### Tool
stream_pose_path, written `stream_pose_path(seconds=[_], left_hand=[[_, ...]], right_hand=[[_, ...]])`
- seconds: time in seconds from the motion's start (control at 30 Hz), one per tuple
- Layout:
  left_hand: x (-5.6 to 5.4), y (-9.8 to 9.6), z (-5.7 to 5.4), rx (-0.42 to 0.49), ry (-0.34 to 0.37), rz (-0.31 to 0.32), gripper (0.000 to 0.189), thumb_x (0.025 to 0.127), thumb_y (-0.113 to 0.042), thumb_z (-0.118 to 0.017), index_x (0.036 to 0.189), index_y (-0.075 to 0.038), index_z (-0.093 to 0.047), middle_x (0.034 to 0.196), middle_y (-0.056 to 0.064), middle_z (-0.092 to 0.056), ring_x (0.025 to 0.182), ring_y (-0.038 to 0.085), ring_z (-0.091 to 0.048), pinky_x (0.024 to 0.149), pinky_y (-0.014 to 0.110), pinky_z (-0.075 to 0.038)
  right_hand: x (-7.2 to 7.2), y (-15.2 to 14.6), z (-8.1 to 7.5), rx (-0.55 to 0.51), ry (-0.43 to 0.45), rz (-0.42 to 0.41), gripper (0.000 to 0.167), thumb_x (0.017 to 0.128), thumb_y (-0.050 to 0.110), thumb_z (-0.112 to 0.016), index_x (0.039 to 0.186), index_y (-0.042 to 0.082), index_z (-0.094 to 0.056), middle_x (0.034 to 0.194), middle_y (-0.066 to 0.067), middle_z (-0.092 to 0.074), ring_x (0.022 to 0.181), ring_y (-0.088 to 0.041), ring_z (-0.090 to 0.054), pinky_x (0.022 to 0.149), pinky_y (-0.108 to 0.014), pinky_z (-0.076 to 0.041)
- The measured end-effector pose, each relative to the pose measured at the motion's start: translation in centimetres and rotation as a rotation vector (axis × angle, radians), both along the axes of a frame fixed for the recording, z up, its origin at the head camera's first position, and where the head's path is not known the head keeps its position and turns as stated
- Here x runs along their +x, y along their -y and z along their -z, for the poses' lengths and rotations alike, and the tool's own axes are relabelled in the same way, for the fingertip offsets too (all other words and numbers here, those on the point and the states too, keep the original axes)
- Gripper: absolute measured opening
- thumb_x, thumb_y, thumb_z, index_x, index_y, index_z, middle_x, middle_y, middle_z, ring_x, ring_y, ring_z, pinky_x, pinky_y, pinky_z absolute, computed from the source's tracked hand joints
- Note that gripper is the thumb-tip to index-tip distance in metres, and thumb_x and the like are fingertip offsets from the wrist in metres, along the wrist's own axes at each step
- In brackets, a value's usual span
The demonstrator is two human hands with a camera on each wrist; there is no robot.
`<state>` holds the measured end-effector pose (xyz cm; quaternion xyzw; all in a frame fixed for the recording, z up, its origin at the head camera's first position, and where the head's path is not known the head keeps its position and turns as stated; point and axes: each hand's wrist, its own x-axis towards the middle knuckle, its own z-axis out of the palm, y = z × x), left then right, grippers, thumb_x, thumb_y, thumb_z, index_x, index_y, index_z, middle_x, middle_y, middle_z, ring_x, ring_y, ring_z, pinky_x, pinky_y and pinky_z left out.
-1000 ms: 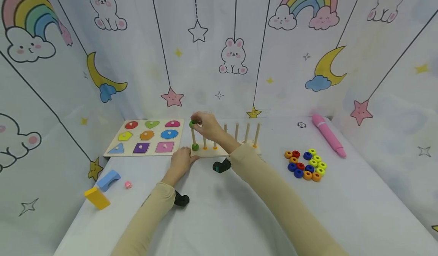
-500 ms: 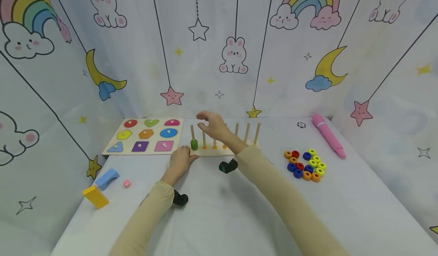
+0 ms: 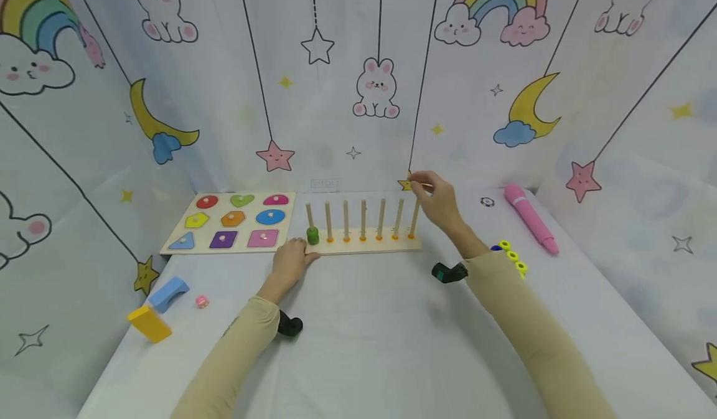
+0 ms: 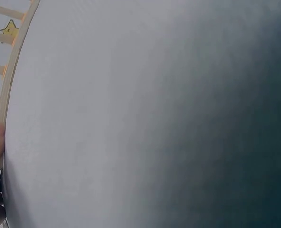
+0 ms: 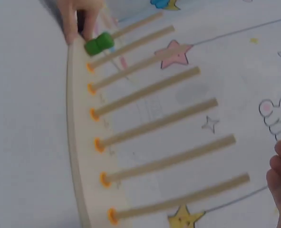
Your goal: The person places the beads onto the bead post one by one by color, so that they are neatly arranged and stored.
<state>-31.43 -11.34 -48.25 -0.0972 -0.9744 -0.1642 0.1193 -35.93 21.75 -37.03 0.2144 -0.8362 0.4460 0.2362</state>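
Note:
My left hand [image 3: 289, 262] holds the left end of a wooden peg board [image 3: 364, 245], its thumb along the front edge. The board carries a row of several upright wooden pegs. Two green rings [image 3: 312, 236] are stacked low on the leftmost peg, and the right wrist view shows these green rings [image 5: 100, 43] beside the left hand's fingers. Over by the rightmost peg [image 3: 414, 220], my right hand [image 3: 440, 204] is raised with loosely bent fingers and nothing between them.
Yellow rings [image 3: 512, 256] show behind the right sleeve, which covers other rings. A pink marker-shaped stick [image 3: 531, 218] lies at the back right. A shape puzzle [image 3: 193, 237] sits back left, near a blue arch block [image 3: 169, 294], a yellow block [image 3: 149, 324] and a small pink piece [image 3: 202, 302].
The right hand has let go of a green ring, which slid down onto the lower one on the leftmost peg. It then moved right, past the pegs. The left hand stays put.

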Motion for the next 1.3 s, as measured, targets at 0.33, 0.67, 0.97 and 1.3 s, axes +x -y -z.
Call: stream_pose_path(seconds=[0.33, 0.67, 0.97, 1.3], left_hand=[[-0.2, 0.2, 0.0, 0.003, -0.003, 0.004, 0.04, 0.082, -0.035, -0.072, 0.071, 0.0, -0.056, 0.066, 0.01, -0.053, 0.064, 0.028, -0.058, 0.059, 0.042, -0.048], [0.1, 0.1, -0.2, 0.013, 0.02, -0.001, 0.04, 0.082, -0.034, -0.073, 0.07, 0.0, -0.055, 0.064, 0.009, -0.052, 0.061, 0.024, -0.055, 0.058, 0.04, -0.047], [0.2, -0.1, -0.4, -0.009, 0.008, -0.006, 0.04, 0.083, -0.033, -0.072, 0.072, 0.001, -0.056, 0.066, 0.011, -0.053, 0.061, 0.024, -0.056, 0.057, 0.039, -0.048], [0.2, -0.1, -0.5, -0.009, 0.025, 0.001, 0.04, 0.083, -0.035, -0.072, 0.074, 0.002, -0.057, 0.067, 0.011, -0.053, 0.062, 0.027, -0.058, 0.058, 0.04, -0.049]], right_hand=[[2.4, -10.0, 5.2, 0.166, 0.248, 0.145, 0.028, 0.098, 0.022, -0.053, 0.118, 0.003, -0.056, 0.115, -0.014, -0.061, 0.108, -0.03, -0.057, 0.091, -0.044, -0.046], [4.8, -13.7, 8.7, 0.361, 0.456, 0.063, 0.037, 0.093, 0.025, -0.062, 0.121, 0.001, -0.058, 0.112, -0.015, -0.062, 0.097, -0.03, -0.057, 0.085, -0.046, -0.047], [4.9, -13.6, 9.8, 0.41, 0.352, 0.107, 0.027, 0.088, 0.012, -0.066, 0.111, -0.002, -0.062, 0.099, -0.014, -0.065, 0.083, -0.025, -0.056, 0.079, -0.044, -0.047], [4.1, -13.1, 9.6, 0.4, 0.339, 0.122, 0.028, 0.089, 0.009, -0.063, 0.115, -0.002, -0.059, 0.105, -0.017, -0.065, 0.094, -0.031, -0.059, 0.086, -0.05, -0.045]])
